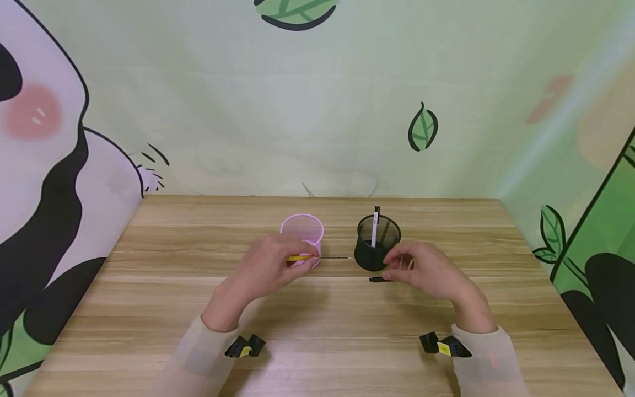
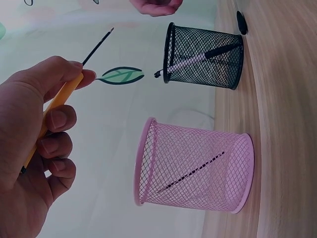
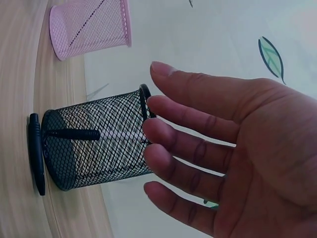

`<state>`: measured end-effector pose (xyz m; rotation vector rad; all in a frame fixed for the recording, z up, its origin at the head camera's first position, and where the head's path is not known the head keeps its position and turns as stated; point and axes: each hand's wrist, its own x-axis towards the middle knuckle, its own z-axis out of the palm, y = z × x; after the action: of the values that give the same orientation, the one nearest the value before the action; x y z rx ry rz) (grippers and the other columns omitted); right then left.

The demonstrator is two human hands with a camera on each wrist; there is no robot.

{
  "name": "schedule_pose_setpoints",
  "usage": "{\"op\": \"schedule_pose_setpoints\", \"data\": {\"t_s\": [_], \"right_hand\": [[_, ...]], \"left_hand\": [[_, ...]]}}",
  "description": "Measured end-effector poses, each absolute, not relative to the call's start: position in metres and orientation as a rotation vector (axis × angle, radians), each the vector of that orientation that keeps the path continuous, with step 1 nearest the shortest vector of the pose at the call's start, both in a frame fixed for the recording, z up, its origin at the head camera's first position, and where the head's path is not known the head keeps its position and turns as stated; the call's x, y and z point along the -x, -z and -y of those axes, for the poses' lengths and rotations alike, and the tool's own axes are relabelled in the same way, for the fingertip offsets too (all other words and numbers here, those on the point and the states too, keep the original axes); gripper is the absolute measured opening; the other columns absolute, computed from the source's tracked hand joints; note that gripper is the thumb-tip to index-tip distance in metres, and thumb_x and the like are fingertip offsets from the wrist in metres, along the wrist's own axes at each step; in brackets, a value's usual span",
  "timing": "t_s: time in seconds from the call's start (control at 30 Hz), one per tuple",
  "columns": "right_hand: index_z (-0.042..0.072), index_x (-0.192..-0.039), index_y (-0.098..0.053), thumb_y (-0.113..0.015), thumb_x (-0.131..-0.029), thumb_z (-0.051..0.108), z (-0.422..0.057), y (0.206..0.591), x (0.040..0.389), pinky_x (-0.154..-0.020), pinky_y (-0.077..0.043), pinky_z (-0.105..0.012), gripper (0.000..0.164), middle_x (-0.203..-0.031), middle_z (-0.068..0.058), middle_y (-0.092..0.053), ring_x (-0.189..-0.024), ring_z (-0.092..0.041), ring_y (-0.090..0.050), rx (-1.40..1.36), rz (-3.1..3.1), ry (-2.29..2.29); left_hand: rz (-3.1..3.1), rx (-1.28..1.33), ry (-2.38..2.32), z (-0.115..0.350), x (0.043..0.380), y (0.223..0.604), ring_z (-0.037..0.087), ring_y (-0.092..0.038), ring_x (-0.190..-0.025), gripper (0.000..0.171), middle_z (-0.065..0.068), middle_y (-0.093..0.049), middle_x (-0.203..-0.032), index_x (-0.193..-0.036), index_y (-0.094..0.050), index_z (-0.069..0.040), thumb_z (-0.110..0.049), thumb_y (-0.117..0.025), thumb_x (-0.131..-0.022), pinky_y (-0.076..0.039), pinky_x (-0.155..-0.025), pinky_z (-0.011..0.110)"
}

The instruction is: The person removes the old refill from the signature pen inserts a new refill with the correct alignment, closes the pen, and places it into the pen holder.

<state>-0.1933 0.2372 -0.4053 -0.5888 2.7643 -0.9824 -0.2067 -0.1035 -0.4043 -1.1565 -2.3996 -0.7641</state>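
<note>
My left hand grips a yellow barrel like a pen's, with a thin dark rod protruding from its front end. The rod points right, towards the black mesh cup. Under and behind that hand stands a pink mesh cup, with another thin dark rod leaning inside. My right hand is beside the black cup, fingers loosely curved and holding nothing. A white pen with a black grip leans in the black cup. A tapered black pen-like piece lies at the cup's base.
The wooden table reaches back to a printed cloth backdrop with leaf and panda drawings. Both forearms wear small black wrist devices, on the left and the right.
</note>
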Motion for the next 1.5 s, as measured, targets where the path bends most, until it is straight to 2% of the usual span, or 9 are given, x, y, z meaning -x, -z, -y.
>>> {"op": "schedule_pose_setpoints", "data": {"t_s": [0.2,0.4,0.73,1.03,1.23,1.5], "right_hand": [[0.012,-0.106,-0.075,-0.081,-0.091,0.025,-0.231,0.401,0.190,-0.070,-0.052,-0.027,0.020,-0.087,0.004,-0.066,-0.080,-0.014,-0.060,0.612,-2.790,1.007],[0.016,-0.108,-0.075,-0.082,-0.091,0.024,-0.225,0.400,0.188,-0.074,-0.054,-0.027,0.020,-0.088,0.006,-0.065,-0.081,-0.012,-0.060,0.668,-2.817,1.050],[0.018,-0.110,-0.074,-0.082,-0.090,0.020,-0.214,0.398,0.185,-0.075,-0.054,-0.030,0.021,-0.089,0.007,-0.066,-0.082,-0.010,-0.060,0.787,-2.800,1.152],[0.015,-0.113,-0.073,-0.082,-0.090,0.016,-0.205,0.394,0.181,-0.075,-0.056,-0.031,0.024,-0.089,0.008,-0.066,-0.082,-0.008,-0.061,0.880,-2.790,1.171],[0.014,-0.117,-0.073,-0.081,-0.090,0.013,-0.198,0.394,0.180,-0.073,-0.056,-0.030,0.028,-0.088,0.008,-0.065,-0.081,-0.006,-0.060,0.953,-2.800,1.209],[0.016,-0.116,-0.071,-0.079,-0.093,0.016,-0.192,0.396,0.178,-0.074,-0.057,-0.032,0.025,-0.094,0.007,-0.066,-0.082,-0.005,-0.060,1.031,-2.810,1.226]], "left_hand": [[2.401,1.150,0.762,0.103,0.206,0.404,0.006,-0.063,-0.066,0.005,-0.008,-0.075,-0.082,-0.089,-0.078,-0.019,-0.023,-0.079,-0.092,-0.049,-0.060,0.022],[2.409,1.145,0.762,0.103,0.206,0.405,0.004,-0.059,-0.064,0.007,-0.009,-0.073,-0.080,-0.088,-0.077,-0.021,-0.025,-0.077,-0.094,-0.047,-0.060,0.021],[2.379,1.172,0.729,0.101,0.206,0.405,0.006,-0.069,-0.069,0.004,-0.009,-0.078,-0.086,-0.093,-0.080,-0.019,-0.022,-0.077,-0.092,-0.052,-0.062,0.025],[2.384,1.193,0.734,0.099,0.207,0.408,0.005,-0.069,-0.070,0.006,-0.008,-0.078,-0.086,-0.094,-0.080,-0.019,-0.023,-0.076,-0.093,-0.053,-0.062,0.022],[2.389,1.217,0.730,0.096,0.206,0.410,0.002,-0.065,-0.070,0.007,-0.011,-0.077,-0.087,-0.094,-0.080,-0.021,-0.026,-0.075,-0.094,-0.051,-0.063,0.022],[2.389,1.239,0.734,0.094,0.206,0.413,0.003,-0.068,-0.073,0.008,-0.010,-0.078,-0.089,-0.094,-0.080,-0.022,-0.027,-0.075,-0.095,-0.053,-0.065,0.022]]}}
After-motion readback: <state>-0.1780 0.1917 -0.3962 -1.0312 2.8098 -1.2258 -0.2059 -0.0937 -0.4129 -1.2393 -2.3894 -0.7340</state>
